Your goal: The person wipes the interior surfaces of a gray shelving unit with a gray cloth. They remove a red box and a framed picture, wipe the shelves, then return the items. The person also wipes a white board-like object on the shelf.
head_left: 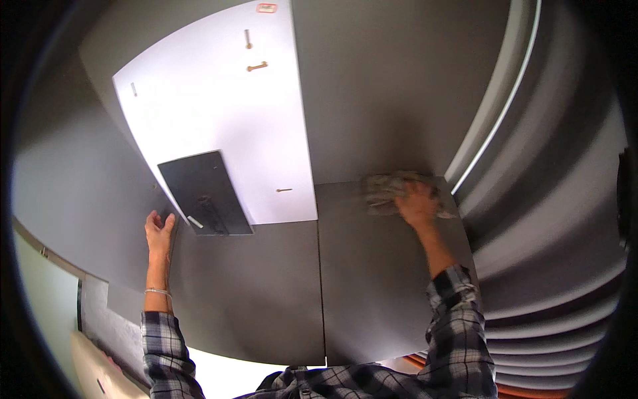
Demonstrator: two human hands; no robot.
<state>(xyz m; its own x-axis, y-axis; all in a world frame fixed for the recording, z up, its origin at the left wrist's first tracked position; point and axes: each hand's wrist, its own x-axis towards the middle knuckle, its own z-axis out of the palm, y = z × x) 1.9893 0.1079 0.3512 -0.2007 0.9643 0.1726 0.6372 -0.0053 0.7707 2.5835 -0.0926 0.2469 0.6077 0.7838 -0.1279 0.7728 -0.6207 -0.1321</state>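
Note:
My right hand (419, 202) is spread over a crumpled, greyish patterned cloth (381, 193). It presses the cloth along the seam where the lower dark grey panel (379, 279) meets the upper dark grey panel (379, 90); both hand and cloth are blurred. At the left, my left hand (159, 232) is near the grey side panel (89, 199), thumb and fingers a little apart, with nothing visible between them. Whether its fingertips touch the panel I cannot tell. Right of that hand, a dark rectangular plate (209, 184) lies over the corner of a bright white panel (259, 134).
Several small brass-coloured fittings, among them one fitting (257, 66), show on the white panel. A small red-edged label (266, 8) bears writing. A pale upright edge (491, 119) and curved grey ridges (548, 324) run down the right. A beige board (99, 366) stands lower left.

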